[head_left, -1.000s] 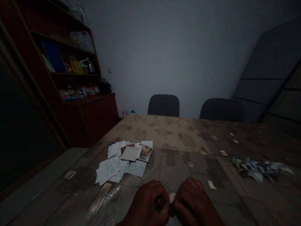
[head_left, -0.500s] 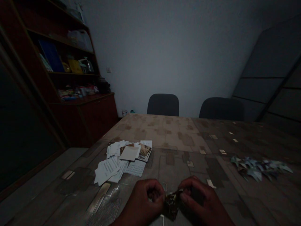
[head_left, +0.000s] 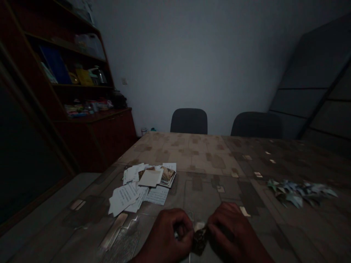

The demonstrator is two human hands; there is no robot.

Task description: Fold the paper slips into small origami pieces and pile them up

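A small folded piece of patterned paper (head_left: 199,241), dark brown with pale patches, is pinched between my two hands just above the near part of the table. My left hand (head_left: 171,233) grips its left side between thumb and forefinger. On the right side, the closed fingertips of my right hand (head_left: 233,230) hold its edge. The dim light hides the fold details. Beyond my left hand lies a loose pile of paper squares (head_left: 126,197), some printed with text, some with pictures. Off to the right sits a cluster of folded paper pieces (head_left: 296,191).
A patterned cloth covers the table (head_left: 192,153). Two dark chairs (head_left: 189,120) stand at its far side against a pale wall. On the left is a reddish-brown cabinet (head_left: 109,128) with shelves of household things.
My right hand has turned inward, its fingers now closed more tightly over the paper's edge. The folded paper has tilted slightly. The whole view has shifted a little.
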